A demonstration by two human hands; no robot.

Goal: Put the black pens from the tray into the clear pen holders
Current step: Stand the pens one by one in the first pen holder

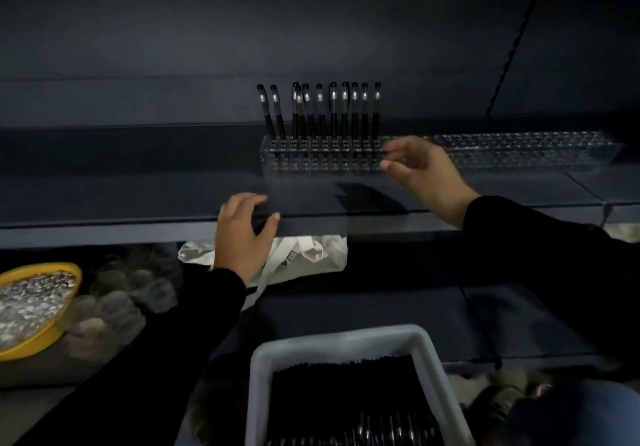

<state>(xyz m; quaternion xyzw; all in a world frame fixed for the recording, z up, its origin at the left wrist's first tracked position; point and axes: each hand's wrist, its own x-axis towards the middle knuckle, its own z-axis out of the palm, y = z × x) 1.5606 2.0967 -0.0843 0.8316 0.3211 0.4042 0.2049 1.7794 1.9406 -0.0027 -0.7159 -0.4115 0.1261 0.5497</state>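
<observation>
Black pens (pixel 353 407) fill the pale grey plastic tray (pixel 424 341) at the near edge of the view, below the dark shelf (pixel 138 199), and about a dozen more black pens (pixel 322 113) already stand upright in the left part of the clear acrylic pen holder (pixel 318 158) set toward the back of the shelf; a second clear holder (pixel 519 149) extends to its right with no pens in it. The right hand (pixel 420 171) hovers at the first holder's right end, fingers loosely spread and holding nothing. The left hand (pixel 242 234) grips the front edge of the shelf, thumb below and fingers on top. Judging from this, the risk is a sleeve or finger brushing the tall standing pens on the way back, tipping them or shifting the light holder, and the dim light makes the small holes hard to hit.
</observation>
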